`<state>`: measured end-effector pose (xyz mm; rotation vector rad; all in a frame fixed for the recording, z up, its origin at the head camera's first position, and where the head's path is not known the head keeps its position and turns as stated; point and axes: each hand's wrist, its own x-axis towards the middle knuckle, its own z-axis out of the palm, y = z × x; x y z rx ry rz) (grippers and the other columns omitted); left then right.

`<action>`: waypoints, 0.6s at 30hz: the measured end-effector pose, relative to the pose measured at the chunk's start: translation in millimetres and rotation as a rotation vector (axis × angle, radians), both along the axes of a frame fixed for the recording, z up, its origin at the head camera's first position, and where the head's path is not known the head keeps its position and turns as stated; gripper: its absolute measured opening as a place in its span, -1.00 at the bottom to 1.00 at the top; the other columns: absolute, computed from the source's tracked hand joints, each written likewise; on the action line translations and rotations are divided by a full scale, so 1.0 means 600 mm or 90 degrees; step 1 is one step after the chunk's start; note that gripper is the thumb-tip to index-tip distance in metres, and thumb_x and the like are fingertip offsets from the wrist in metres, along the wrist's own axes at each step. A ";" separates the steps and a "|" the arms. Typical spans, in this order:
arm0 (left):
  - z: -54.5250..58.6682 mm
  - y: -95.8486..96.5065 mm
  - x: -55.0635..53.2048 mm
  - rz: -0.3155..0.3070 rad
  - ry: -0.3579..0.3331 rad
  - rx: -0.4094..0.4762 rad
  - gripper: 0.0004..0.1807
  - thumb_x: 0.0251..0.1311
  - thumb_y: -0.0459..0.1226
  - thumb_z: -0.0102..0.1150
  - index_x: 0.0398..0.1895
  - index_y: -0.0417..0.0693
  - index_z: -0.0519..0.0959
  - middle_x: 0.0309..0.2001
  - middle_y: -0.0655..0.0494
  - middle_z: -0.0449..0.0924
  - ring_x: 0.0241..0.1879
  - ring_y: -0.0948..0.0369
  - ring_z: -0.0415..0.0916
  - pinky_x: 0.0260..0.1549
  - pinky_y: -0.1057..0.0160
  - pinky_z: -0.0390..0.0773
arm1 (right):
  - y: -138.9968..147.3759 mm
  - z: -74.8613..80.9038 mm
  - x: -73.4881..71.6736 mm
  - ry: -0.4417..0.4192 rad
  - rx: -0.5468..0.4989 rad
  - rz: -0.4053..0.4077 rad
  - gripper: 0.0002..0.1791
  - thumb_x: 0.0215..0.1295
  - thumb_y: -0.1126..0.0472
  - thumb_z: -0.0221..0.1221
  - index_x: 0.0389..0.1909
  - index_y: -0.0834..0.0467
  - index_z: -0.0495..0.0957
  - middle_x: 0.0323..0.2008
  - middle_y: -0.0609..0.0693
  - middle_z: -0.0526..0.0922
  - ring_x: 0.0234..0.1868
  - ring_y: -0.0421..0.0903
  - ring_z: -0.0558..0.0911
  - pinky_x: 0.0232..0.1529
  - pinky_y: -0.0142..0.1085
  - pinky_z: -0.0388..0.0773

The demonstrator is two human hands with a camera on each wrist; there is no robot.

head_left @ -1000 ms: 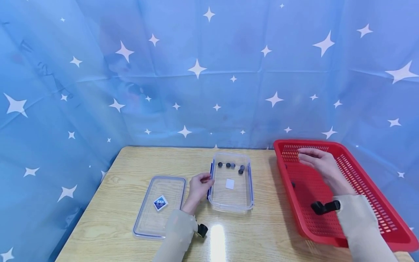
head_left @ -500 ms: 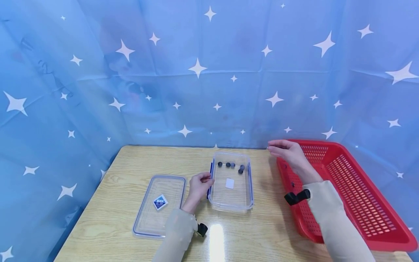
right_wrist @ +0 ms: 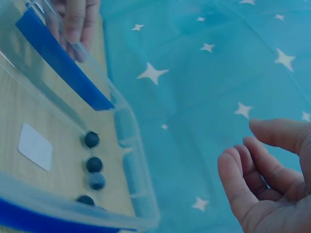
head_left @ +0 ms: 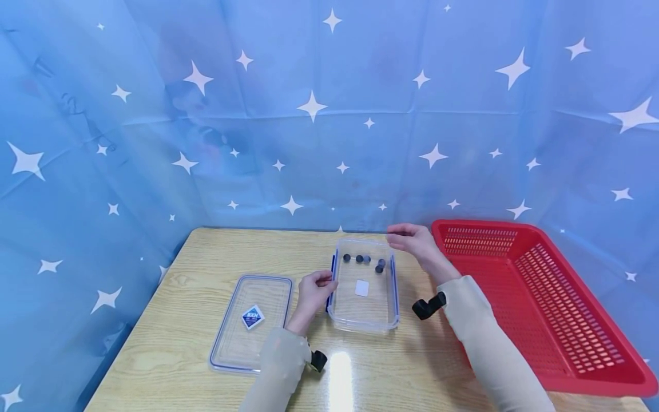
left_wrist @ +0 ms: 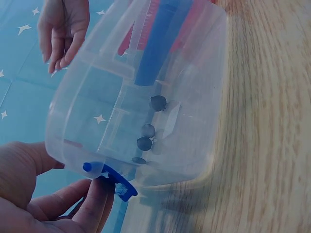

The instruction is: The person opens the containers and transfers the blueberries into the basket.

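A clear plastic food box (head_left: pixel 362 312) with blue clips stands on the table without its lid. Several blueberries (right_wrist: pixel 94 164) lie in its far half, by a small white square (head_left: pixel 362 288). My left hand (head_left: pixel 313 294) grips the left rim, its fingers under a blue clip (left_wrist: pixel 119 182) in the left wrist view. Over the box's far right corner hovers my right hand (head_left: pixel 417 245). In the right wrist view its thumb stands apart from the loosely bent fingers (right_wrist: pixel 233 182), with nothing showing between them.
To the left lies the clear lid (head_left: pixel 231 337) with a blue rim and a label. A red slotted basket (head_left: pixel 540 229) takes up the table's right side; my right forearm covers part of its left wall. A blue star-patterned curtain (head_left: pixel 257 131) hangs behind the table.
My right hand has travelled left from above the red basket to the far right corner of the food box. The left hand has stayed on the rim.
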<state>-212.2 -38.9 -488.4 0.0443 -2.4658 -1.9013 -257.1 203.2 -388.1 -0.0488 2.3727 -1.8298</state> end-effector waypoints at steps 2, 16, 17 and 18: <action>0.000 0.000 -0.001 0.001 -0.001 0.000 -0.71 0.06 -0.42 0.25 -0.11 -0.38 0.57 -0.26 -0.13 0.63 -0.26 0.08 0.58 -0.27 0.28 0.61 | -0.010 -0.009 -0.003 -0.005 -0.019 0.007 -0.54 0.30 0.24 0.14 0.13 0.42 0.38 0.11 0.28 0.43 -0.10 -0.18 0.55 0.08 -0.22 0.49; -0.001 0.000 0.000 0.001 0.007 0.005 -0.71 0.05 -0.43 0.25 -0.13 -0.40 0.57 -0.28 -0.14 0.63 -0.27 0.07 0.59 -0.29 0.28 0.61 | -0.077 -0.065 -0.016 -0.034 -0.053 -0.010 -0.56 0.25 0.31 0.16 0.09 0.47 0.42 0.02 0.27 0.54 -0.20 -0.23 0.60 0.08 -0.18 0.49; -0.001 0.000 0.000 0.002 0.008 0.004 -0.71 0.05 -0.43 0.25 -0.13 -0.40 0.57 -0.28 -0.14 0.63 -0.27 0.07 0.59 -0.29 0.27 0.62 | -0.081 -0.069 -0.018 -0.037 -0.050 -0.014 -0.58 0.25 0.32 0.16 0.08 0.46 0.43 0.02 0.27 0.55 -0.20 -0.22 0.60 0.08 -0.18 0.50; -0.001 0.000 -0.001 0.002 0.007 0.004 -0.71 0.05 -0.43 0.25 -0.13 -0.40 0.57 -0.28 -0.14 0.63 -0.27 0.07 0.59 -0.29 0.27 0.61 | -0.085 -0.073 -0.019 -0.042 -0.048 -0.020 -0.59 0.24 0.32 0.16 0.07 0.45 0.44 0.01 0.27 0.55 -0.20 -0.20 0.60 0.08 -0.18 0.50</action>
